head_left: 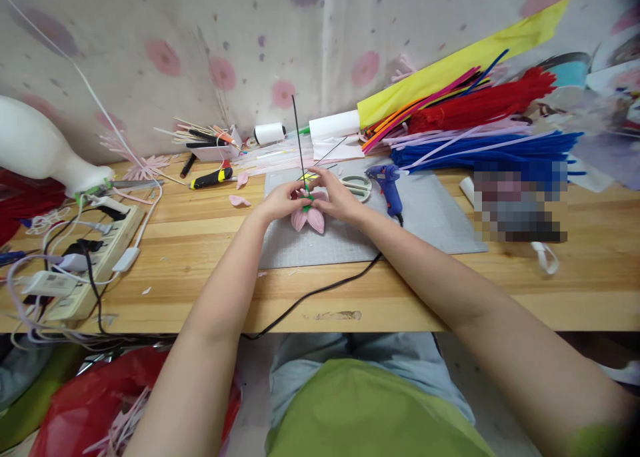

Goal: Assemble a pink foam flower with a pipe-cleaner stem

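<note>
We see the left hand (280,203) and right hand (337,197) meeting over the grey cutting mat (430,223) on the worktop (200,243), fingers curled closed on a pink paper flower (309,218) between them. Its petals hang just below the fingertips, toward us, and its thin dark stem (299,137) rises tilted slightly left from between the hands. A blue glue gun (389,185) and scissors (358,186) lie just right of the right hand; a loose pink petal (239,201) lies left of the left hand.
</note>
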`<state>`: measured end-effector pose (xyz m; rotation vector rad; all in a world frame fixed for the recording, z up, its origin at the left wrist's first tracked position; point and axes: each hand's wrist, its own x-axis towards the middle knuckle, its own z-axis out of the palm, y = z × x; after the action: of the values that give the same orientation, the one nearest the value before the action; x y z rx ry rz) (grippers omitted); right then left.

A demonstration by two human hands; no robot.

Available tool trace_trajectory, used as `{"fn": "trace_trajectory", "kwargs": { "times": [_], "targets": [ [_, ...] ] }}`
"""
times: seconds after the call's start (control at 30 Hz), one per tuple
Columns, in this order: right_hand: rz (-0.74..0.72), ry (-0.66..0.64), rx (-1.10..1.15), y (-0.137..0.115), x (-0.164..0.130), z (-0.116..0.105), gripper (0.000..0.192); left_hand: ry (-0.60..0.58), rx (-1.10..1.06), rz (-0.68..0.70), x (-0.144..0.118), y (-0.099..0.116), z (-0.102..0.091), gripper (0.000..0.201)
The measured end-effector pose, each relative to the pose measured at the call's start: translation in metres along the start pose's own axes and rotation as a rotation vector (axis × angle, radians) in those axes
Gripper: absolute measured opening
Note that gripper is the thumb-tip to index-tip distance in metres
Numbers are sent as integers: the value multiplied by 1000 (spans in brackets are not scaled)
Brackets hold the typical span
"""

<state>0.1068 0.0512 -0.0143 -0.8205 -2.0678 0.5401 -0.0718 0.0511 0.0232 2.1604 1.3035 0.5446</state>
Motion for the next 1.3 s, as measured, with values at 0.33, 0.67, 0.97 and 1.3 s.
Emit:
{"fn": "trace_trajectory", "kwargs": {
  "times": [0.33,0.67,0.97,1.3],
  "targets": [
    [51,141,83,-5,-12,-9,70,167,417,-152,-4,21,7,24],
    [192,142,-76,-12,-24,-3,52,213,532,-178,-10,41,26,21],
    [61,63,-242,-8,-24,-8,40,389,369,-40,-10,24,41,12],
    [52,32,-225,-9,-27,-11,44,344,346,-44,-9,26,40,14]
  ]
}}
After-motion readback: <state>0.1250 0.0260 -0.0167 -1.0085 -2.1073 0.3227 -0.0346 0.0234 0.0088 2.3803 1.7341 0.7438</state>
